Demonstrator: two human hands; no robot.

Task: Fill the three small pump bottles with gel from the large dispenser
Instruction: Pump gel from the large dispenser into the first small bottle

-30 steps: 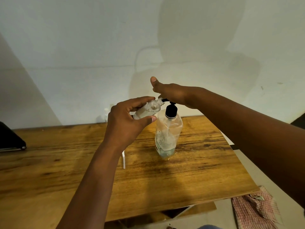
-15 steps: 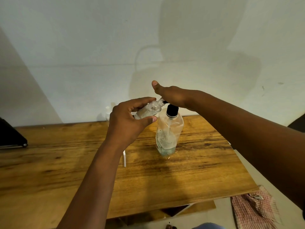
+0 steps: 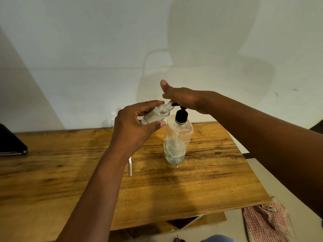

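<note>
The large clear dispenser (image 3: 177, 142) stands on the wooden table (image 3: 201, 186), with a black pump collar and a low level of gel at its bottom. My right hand (image 3: 181, 98) rests flat on top of the pump head, thumb pointing up. My left hand (image 3: 132, 126) grips a small clear bottle (image 3: 157, 114), tilted, with its open mouth against the black nozzle. The small bottle holds some bubbly gel.
A thin white pump tube (image 3: 130, 167) lies on the table, partly behind my left forearm. Faint clear shapes (image 3: 113, 117) stand at the table's back edge by the wall. A dark flat object (image 3: 10, 142) sits far left. A checked cloth (image 3: 267, 222) lies on the floor right.
My right hand dipped a little on the pump head and came back up, so the black stem shows again. My left hand keeps the small bottle at the nozzle.
</note>
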